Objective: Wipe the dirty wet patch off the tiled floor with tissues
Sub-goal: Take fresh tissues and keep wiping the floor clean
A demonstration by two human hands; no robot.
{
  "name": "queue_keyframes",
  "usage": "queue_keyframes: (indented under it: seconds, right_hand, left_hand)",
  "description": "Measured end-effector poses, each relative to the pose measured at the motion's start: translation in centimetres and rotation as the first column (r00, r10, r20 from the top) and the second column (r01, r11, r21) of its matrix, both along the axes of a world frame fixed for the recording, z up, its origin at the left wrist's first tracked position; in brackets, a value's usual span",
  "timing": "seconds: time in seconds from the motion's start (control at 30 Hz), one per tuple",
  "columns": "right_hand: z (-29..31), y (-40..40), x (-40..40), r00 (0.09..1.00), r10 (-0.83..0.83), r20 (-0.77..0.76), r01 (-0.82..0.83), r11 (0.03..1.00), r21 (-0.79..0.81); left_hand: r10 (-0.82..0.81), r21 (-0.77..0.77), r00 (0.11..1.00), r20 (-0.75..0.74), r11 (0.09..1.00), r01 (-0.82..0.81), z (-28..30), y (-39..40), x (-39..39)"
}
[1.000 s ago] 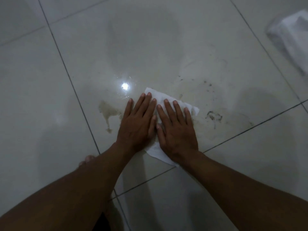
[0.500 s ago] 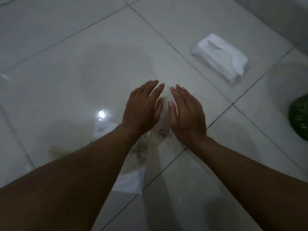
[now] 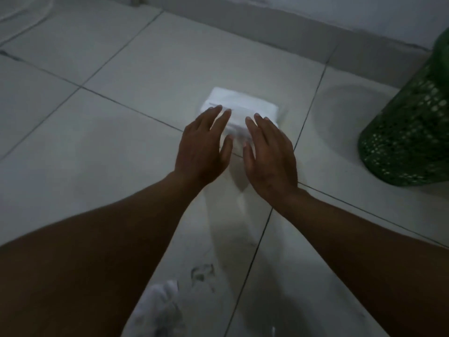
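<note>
I hold the left hand (image 3: 202,144) and right hand (image 3: 269,154) flat, empty, over the soft white tissue pack (image 3: 243,109). Damp fingers may tear sheets; the crumpled used white tissue (image 3: 158,305) beside the grey smear (image 3: 202,272) may spread dirt.

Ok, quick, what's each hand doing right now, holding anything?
Left hand: open, fingers straight, holding nothing, reaching over the tissue pack.
Right hand: open, fingers straight, holding nothing, beside the same pack.

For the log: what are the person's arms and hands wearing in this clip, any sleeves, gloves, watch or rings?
Nothing is visibly worn. The left hand and right hand are bare, with no gloves, and no ring shows in this dim, soft picture. Both forearms are bare for as far as the frame shows them, with no sleeve, watch or band at either wrist.
</note>
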State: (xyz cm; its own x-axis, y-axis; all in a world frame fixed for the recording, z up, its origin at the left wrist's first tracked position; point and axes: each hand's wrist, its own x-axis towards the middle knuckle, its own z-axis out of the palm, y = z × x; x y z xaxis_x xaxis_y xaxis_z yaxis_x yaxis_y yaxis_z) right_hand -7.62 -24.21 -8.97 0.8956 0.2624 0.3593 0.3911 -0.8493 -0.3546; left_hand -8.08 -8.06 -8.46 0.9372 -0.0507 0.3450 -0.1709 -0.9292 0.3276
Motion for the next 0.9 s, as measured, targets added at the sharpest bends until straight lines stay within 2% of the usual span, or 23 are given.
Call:
queue_keyframes:
  seconds: [0.13, 0.23, 0.37, 0.47, 0.57, 0.73, 0.9]
  right_hand:
    - [-1.4, 1.0, 2.5, 0.997, -0.082, 0.010, 0.082, 0.997, 0.005]
    - [-2.0, 2.2, 3.8, 0.997, -0.077, -0.010, 0.078, 0.996, 0.037]
    - [-2.0, 3.1, 5.1, 0.994, -0.058, -0.093, 0.062, 0.997, 0.038]
    - [-2.5, 3.3, 5.4, 0.990, -0.094, -0.109, 0.104, 0.991, 0.085]
    - [-3.2, 3.3, 5.6, 0.989, -0.147, -0.032, 0.151, 0.967, 0.208]
    - [-3.6, 3.3, 5.3, 0.990, -0.139, -0.017, 0.140, 0.966, 0.219]
    - [-3.2, 3.1, 4.5, 0.987, -0.160, 0.032, 0.145, 0.947, 0.286]
  left_hand:
    - [-0.090, 0.065, 0.996, -0.019, 0.994, 0.091, -0.5, 1.2, 3.7]
    - [-0.117, 0.082, 0.992, -0.049, 0.989, 0.121, -0.9, 2.2, 5.7]
    - [-0.172, 0.029, 0.965, -0.198, 0.983, 0.181, -1.6, 2.6, 7.8]
    - [-0.173, 0.002, 0.959, -0.225, 0.984, 0.178, -2.0, 2.7, 8.6]
    - [-0.185, 0.017, 0.970, -0.160, 0.982, 0.190, -2.6, 2.9, 8.6]
    - [-0.158, 0.012, 0.984, -0.079, 0.987, 0.160, -3.3, 3.2, 8.5]
    - [-0.122, -0.057, 0.988, -0.093, 0.992, 0.117, -3.2, 2.9, 8.8]
